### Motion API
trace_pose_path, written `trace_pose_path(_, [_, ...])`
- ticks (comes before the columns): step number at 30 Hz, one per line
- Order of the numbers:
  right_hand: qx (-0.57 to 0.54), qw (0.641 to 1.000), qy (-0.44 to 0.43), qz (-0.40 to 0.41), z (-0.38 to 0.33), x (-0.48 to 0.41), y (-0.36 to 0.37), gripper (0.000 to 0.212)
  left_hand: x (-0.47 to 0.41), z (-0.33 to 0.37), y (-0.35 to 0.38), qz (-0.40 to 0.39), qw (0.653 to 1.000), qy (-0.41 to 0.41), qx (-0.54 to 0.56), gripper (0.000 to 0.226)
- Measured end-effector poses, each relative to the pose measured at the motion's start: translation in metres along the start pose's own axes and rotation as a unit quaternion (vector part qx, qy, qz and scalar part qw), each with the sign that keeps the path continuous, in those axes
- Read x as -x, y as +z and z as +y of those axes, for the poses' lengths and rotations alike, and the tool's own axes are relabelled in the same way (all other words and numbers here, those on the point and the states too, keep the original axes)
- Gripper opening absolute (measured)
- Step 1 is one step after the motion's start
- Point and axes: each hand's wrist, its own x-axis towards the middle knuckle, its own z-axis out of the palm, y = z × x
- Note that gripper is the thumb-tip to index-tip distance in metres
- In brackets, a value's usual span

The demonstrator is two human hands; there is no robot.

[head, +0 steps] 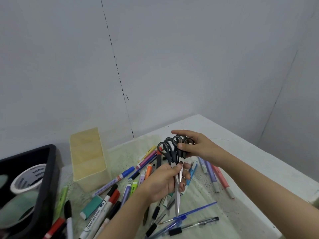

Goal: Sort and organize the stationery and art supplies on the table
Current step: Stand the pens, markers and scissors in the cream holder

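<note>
several black-handled scissors (170,155) in midair, blades within tight left fingers (187,175), handles within tight right fingers (185,147)

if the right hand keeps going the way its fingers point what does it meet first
The right hand, gripping the scissors, would likely reach the cream organizer box; depth unclear.

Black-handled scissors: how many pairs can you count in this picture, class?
2, judging by four handle loops. Both black-handled steel scissors are bunched together above the white table: left hand holds their blades, right hand holds their handles. Another may be hidden.
</note>
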Motion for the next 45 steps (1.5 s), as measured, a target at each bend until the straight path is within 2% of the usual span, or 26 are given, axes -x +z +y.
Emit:
trace_pose_path(4, [-0.016,1.000,0.005,-0.010,0.003,-0.005,0.004,0.037,0.003,0.002,-0.002,-0.003,1.000,0.001,0.005,0.032])
trace_pose_path(10, [-0.039,0.997,-0.004,-0.059,0.006,-0.009,0.007,0.047,0.007,0.004,-0.006,0.031,0.999,0.001,0.024,0.026])
trace_pose_path(15, [-0.028,0.995,0.002,-0.091,0.000,-0.017,0.013,0.037,0.012,0.008,-0.010,0.054,0.998,-0.006,0.012,0.026])
trace_pose_path(21, [-0.070,0.993,0.013,-0.098,-0.002,-0.029,0.027,0.038,0.024,0.017,-0.020,0.080,0.997,0.000,-0.003,0.029])
trace_pose_path(25, [-0.111,0.989,0.016,-0.094,-0.002,-0.042,0.040,0.039,0.035,0.025,-0.028,0.126,0.992,0.025,0.000,0.027])
trace_pose_path(28, [-0.133,0.988,0.010,-0.080,-0.009,-0.052,0.050,0.038,0.046,0.036,-0.035,0.199,0.979,0.051,-0.010,0.021])
trace_pose_path(31, [-0.135,0.989,-0.009,-0.066,-0.023,-0.068,0.058,0.039,0.060,0.051,-0.047,0.331,0.935,0.093,-0.087,0.027])
trace_pose_path(35, [-0.143,0.987,-0.058,-0.033,-0.050,-0.097,0.073,0.040,0.092,0.063,-0.080,0.488,0.810,0.207,-0.250,0.026])
trace_pose_path(38, [-0.152,0.982,-0.115,0.006,-0.074,-0.120,0.089,0.041,0.108,0.058,-0.109,0.553,0.724,0.174,-0.372,0.044])
trace_pose_path(41, [-0.150,0.973,-0.170,0.048,-0.093,-0.143,0.108,0.043,0.113,0.050,-0.128,0.577,0.691,0.093,-0.426,0.079])
trace_pose_path(45, [-0.092,0.962,-0.233,0.106,-0.104,-0.171,0.139,0.043,0.110,0.047,-0.139,0.564,0.678,0.098,-0.461,0.101])
